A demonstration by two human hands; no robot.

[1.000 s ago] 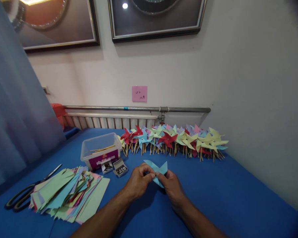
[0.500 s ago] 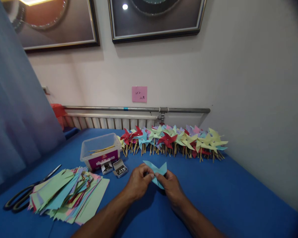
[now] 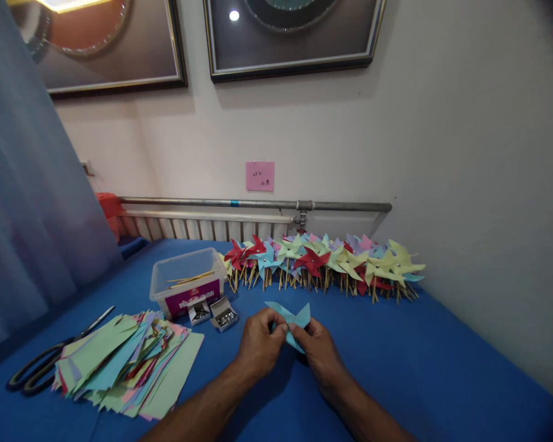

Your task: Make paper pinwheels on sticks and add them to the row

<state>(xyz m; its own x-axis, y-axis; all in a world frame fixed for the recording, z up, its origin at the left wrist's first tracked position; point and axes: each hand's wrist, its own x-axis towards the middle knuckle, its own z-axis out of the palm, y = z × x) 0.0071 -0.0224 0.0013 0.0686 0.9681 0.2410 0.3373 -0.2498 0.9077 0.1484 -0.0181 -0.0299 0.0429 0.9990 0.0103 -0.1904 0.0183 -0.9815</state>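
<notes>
Left hand [image 3: 258,344] and right hand [image 3: 320,350] brought together low over the blue surface [image 3: 419,368], fingers [image 3: 281,330] of both pinched shut on a light-blue paper piece [image 3: 291,318] held between them. Paper piece partly folded, two pointed flaps standing up above the fingers, one lower tip pointing down just beyond the right thumb. Whether the piece touches the surface: cannot tell.

Left of the fingers and just beyond: two small open boxes of metal pins [image 3: 214,313], side by side. Behind these, a clear plastic tub [image 3: 187,282] with a magenta label, thin wooden sticks lying inside. Further left and nearer the body: a fanned stack of coloured paper sheets [image 3: 124,362], green, blue, pink and red. At the far left edge of that stack: black-handled scissors [image 3: 46,368], blades pointing away.

Beyond the fingers, well apart: a long row of finished pinwheels [image 3: 322,261] in red, yellow, blue and lilac, on wooden sticks, lined up along the wall. Above the row: a metal pipe [image 3: 258,203], a pink note [image 3: 260,175] stuck to the wall, and two framed pictures [image 3: 295,37].
</notes>
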